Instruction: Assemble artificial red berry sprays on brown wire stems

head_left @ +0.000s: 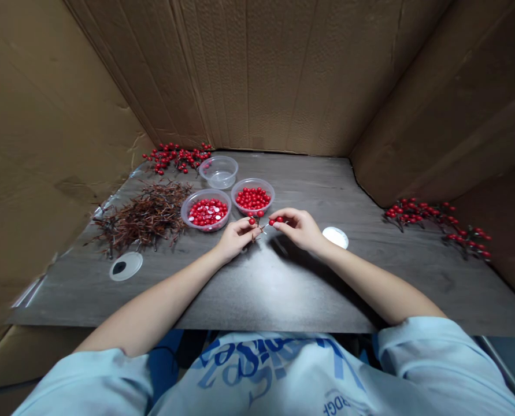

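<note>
My left hand (236, 238) pinches a small brown twig (259, 224) with a few red berries at its tips. Close beside it, my right hand (299, 229) is closed on red berries (276, 221) that show at its fingertips. Just beyond my hands stands a clear tub of red berries (252, 197). To its left is another clear tub (206, 211), holding red berries mixed with small white pieces. Whether the two hands' pieces touch is too small to tell.
A heap of bare brown twigs (147, 215) lies at left, with berried sprigs (177, 157) behind it. An empty clear tub (218, 172) stands farther back. More berried sprigs (422, 214) lie at right. A lid (129, 266) and a white disc (335, 237) rest on the table; cardboard walls (274, 81) surround it.
</note>
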Available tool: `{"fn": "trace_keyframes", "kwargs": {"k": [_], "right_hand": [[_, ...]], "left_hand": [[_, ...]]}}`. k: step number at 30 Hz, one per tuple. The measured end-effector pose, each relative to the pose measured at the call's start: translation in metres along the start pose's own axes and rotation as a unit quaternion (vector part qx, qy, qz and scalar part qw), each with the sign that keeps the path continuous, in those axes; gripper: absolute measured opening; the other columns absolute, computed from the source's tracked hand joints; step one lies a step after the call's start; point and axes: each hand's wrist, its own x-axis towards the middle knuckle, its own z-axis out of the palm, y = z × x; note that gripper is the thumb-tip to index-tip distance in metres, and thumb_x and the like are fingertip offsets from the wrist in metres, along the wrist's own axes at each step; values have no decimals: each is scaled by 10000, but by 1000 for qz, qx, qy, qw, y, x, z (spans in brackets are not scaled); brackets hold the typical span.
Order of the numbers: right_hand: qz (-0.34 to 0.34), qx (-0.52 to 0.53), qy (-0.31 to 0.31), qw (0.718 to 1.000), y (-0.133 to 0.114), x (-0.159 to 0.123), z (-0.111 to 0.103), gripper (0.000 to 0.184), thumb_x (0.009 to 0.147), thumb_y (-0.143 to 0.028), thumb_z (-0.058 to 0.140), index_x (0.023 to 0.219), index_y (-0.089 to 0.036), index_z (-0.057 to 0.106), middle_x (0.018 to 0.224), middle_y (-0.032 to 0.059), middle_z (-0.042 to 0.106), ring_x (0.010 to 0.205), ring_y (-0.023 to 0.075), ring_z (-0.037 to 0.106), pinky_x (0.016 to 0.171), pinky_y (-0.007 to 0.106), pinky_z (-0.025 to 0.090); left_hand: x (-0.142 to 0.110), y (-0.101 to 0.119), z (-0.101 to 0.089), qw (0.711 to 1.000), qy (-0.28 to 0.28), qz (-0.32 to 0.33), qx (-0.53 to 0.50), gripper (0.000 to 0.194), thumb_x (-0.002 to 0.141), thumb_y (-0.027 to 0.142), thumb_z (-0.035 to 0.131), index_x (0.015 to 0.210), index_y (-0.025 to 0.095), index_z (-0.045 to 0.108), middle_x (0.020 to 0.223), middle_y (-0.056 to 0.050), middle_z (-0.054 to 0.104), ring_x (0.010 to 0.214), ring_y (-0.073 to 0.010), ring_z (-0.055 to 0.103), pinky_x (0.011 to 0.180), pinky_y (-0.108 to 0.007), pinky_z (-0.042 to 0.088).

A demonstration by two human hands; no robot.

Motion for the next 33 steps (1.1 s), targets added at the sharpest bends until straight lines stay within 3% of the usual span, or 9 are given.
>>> {"fn": "trace_keyframes", "kwargs": {"k": [19,33], "right_hand": [[-28,-86,16,996,-6,-7,0,137,764,-184,543,850,-161,646,841,48,660,702,115,566,581,214,416],[-117,-157,-10,981,-6,-14,1,170,779,-106,489,870,-162,621,877,78,643,788,142,573,671,258,451]], "left_hand": [[1,-2,-1,999,-27,19,41,297,696,399,609,584,131,548,648,0,472,618,-100,453,589,-225,364],[1,0,-1,997,-31,25,62,269,679,384,620,600,128,598,643,-12,484,624,-108,458,586,-229,372]]}}
